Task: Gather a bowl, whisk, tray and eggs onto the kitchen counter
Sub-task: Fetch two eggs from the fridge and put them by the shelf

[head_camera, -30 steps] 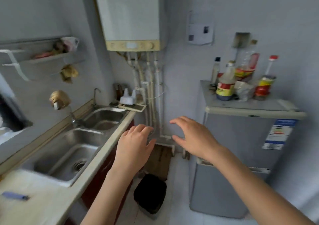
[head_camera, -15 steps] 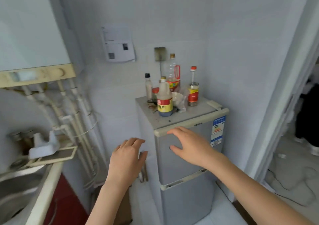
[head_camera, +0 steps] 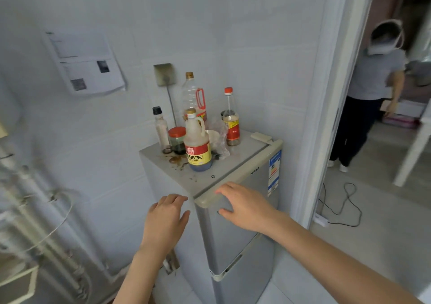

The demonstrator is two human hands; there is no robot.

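Head view: right hand [head_camera: 245, 207], fingers spread and holding nothing, hovers at the fridge [head_camera: 233, 245] upper door edge, left hand [head_camera: 166, 217] relaxed and empty beside its corner; no bowl, whisk, tray or eggs confirmed in sight, worktop out of frame, so gathering is judged barely begun.

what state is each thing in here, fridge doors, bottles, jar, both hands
upper fridge door, shut
lower fridge door, shut
right hand, open, fingers at the upper door's top edge
left hand, open, in the air left of that door
big labelled bottle, upright, capped
jar, upright, red lid on
tall clear bottle, upright, capped, mostly empty
red-capped bottle, upright, capped
black-capped bottle, upright, capped
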